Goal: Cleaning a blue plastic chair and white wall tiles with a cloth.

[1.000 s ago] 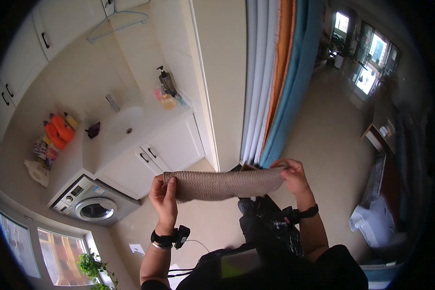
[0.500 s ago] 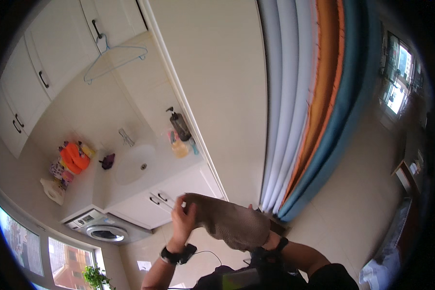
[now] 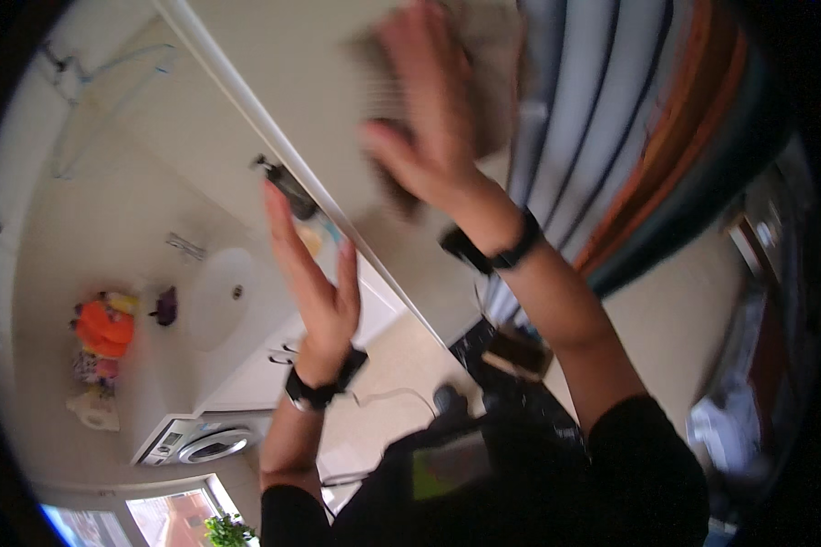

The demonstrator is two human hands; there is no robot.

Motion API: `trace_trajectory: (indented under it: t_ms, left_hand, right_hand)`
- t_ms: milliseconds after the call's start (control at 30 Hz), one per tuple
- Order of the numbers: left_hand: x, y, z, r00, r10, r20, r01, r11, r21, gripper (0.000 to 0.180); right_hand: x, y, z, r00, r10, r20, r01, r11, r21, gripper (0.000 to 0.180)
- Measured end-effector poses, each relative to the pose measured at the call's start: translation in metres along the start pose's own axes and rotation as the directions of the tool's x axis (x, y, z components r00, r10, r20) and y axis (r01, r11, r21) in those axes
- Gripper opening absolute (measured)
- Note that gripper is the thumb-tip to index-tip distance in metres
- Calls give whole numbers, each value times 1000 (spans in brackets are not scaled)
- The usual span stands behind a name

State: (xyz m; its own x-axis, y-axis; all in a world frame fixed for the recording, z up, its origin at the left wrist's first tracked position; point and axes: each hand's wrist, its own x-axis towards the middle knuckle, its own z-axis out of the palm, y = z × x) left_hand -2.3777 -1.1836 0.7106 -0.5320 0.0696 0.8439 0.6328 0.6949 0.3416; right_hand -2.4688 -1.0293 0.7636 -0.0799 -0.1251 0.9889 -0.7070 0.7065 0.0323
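Note:
My right hand point(image 3: 438, 128) is raised, holding a brown-grey cloth point(image 3: 499, 82) at the beige wall panel point(image 3: 410, 264). Its fingers stretch upward over the cloth, with the thumb out to the left. Both hand and cloth are blurred, and whether the cloth touches the panel I cannot tell. My left hand point(image 3: 319, 292) is lifted with nothing in it, its fingers straight and its thumb apart. It appears just left of the white edge trim point(image 3: 287, 141), overlapping the view of the washbasin counter. A dark watch-like band sits on each wrist.
Grey, orange and teal curtains point(image 3: 602, 137) hang right of the panel. To the left are a white basin point(image 3: 219, 310), a dark pump bottle point(image 3: 292, 190), an orange item point(image 3: 105, 328) and a washing machine point(image 3: 201, 445). A small brown box-like object point(image 3: 517, 356) is below the curtains.
The cloth was stretched low between both hands; now my right hand has carried it up to the panel. My left hand has let go of it and opened. The view has turned somewhat.

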Motion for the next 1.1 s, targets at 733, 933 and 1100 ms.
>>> trace_trajectory:
  t_ms: [733, 933, 1100]
  left_hand:
    - [9, -24, 34, 990, -115, -79, 68, 894, -442, 103]
    - [21, 10, 20, 943, -77, -324, 4, 975, -221, 67]
    - [4, -8, 19, 983, -171, -73, 152, 966, -210, 89]
  right_hand:
    - [-17, 82, -26, 942, 336, 10, -336, 941, 30, 66]
    - [185, 117, -57, 993, -76, -85, 74, 997, -29, 63]
    - [382, 136, -69, 970, -228, -82, 223, 973, -63, 66]
